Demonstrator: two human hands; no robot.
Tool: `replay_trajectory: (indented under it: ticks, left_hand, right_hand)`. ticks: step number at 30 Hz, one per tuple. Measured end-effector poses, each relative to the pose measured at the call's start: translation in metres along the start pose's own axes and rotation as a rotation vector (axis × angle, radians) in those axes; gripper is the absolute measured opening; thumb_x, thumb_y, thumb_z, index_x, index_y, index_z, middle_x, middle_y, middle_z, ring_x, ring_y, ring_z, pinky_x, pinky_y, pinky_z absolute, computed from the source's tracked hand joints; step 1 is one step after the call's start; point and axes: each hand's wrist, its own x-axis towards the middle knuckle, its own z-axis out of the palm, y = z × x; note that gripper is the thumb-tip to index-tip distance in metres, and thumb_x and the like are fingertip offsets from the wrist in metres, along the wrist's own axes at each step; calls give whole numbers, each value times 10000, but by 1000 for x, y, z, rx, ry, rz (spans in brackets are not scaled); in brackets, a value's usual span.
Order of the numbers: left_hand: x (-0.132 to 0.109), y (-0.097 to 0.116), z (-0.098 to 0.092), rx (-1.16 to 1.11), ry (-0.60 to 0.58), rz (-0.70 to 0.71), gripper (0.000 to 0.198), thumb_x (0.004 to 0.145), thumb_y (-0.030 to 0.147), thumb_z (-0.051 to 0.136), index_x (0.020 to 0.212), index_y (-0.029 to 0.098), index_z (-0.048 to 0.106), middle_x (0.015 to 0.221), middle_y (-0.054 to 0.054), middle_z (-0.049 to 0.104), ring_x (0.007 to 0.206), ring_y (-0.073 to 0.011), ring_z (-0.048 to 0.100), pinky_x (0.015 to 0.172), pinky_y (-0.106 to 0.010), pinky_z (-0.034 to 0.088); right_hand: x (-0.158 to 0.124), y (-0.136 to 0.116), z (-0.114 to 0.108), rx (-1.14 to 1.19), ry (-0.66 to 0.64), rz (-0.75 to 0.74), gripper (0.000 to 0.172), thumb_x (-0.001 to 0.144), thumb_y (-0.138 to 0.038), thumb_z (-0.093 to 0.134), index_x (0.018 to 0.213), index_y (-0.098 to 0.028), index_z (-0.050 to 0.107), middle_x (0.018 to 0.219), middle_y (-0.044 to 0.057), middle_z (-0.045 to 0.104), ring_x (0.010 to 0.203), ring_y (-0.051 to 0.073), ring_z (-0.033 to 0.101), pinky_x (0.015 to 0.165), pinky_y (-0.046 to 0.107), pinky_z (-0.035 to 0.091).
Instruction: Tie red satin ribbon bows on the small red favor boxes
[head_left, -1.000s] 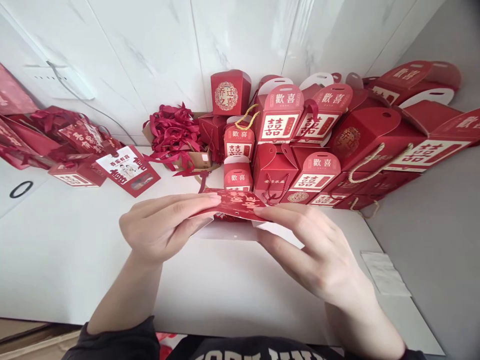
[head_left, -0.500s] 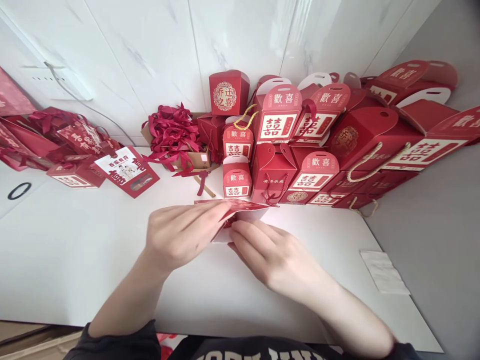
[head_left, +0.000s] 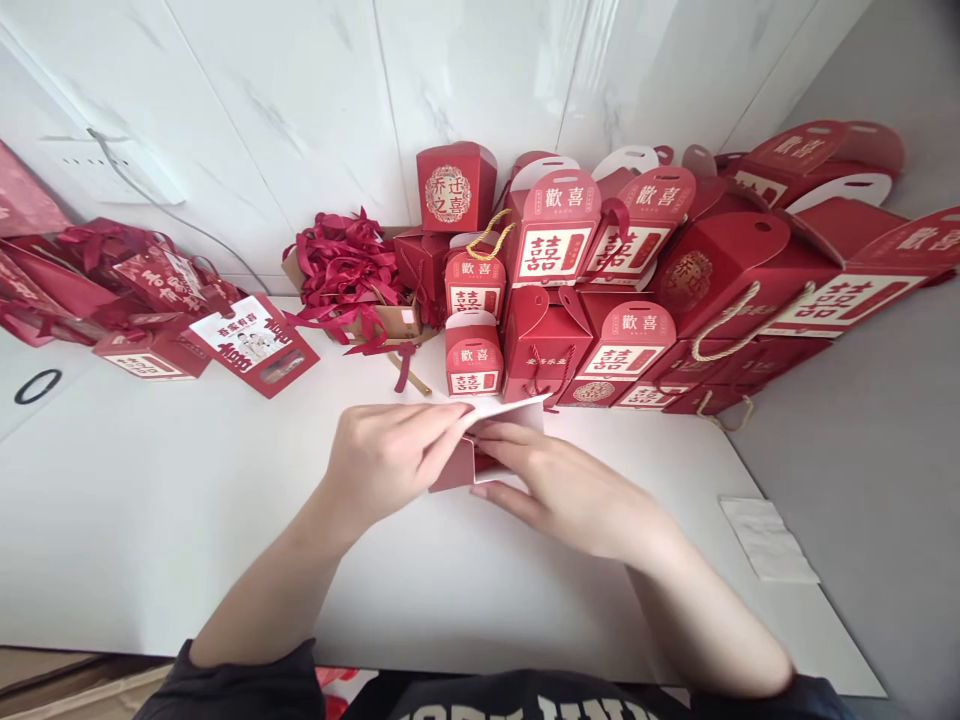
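Note:
A red paper gift box (head_left: 453,470) with a pale inside stands partly folded on the table between my hands. My left hand (head_left: 394,450) is closed on its upper left flap, thumb and fingers pressed together. Fingers of my right hand (head_left: 551,480) reach into the opening, with the thumb outside the near wall, so the hand grips that side. Something red shows inside the box, mostly hidden by the fingers. Just behind it stands a small red box (head_left: 473,365) with white-and-gold print.
Stacked red gift boxes (head_left: 555,240) line the back right. A heap of dark red ribbons (head_left: 345,265) lies in a carton at the back middle. Red bags and a flat red card box (head_left: 259,345) are at the left. A white tissue (head_left: 769,540) lies near the right edge.
My left hand has shifted right and turned the box's flap upright, so its pale inner side shows. My right hand has moved slightly right, its fingers now straighter inside the opening.

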Motion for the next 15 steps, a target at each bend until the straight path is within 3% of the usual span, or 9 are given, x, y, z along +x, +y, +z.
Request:
replay_trajectory:
  ticks: [3, 5, 9, 15]
  left_hand:
    - [2, -1, -5, -123, -15, -170, 94, 847, 185, 662, 849, 208, 754, 754, 27, 762, 534, -75, 636, 492, -184, 448]
    - [5, 2, -8, -220, -18, -237, 93, 847, 198, 670, 856, 211, 762, 792, 28, 771, 565, -74, 650, 514, -168, 464]
    - [7, 9, -15, -308, 12, -297, 84, 838, 205, 681, 838, 207, 765, 798, 29, 772, 598, -88, 672, 533, -169, 487]
    - [8, 12, -22, -333, -37, -287, 121, 849, 215, 661, 769, 183, 747, 695, 14, 748, 557, -95, 654, 487, -174, 459]
  right_hand:
    - [-15, -1, -27, 188, 92, -41, 267, 960, -312, 556, 1185, -229, 674, 1230, 62, 672, 1160, 201, 616, 997, 346, 511]
    - [-22, 0, -36, 320, 277, -55, 220, 952, -243, 573, 1120, -243, 715, 1156, 48, 707, 1112, 187, 646, 954, 318, 540]
    - [-21, 7, -33, 482, 662, 16, 151, 858, -177, 692, 962, -254, 769, 1008, 35, 746, 940, 175, 699, 786, 285, 604]
    - [-11, 13, -24, 664, 831, 25, 189, 783, -153, 755, 923, -278, 779, 909, 9, 757, 833, 162, 707, 672, 275, 615]
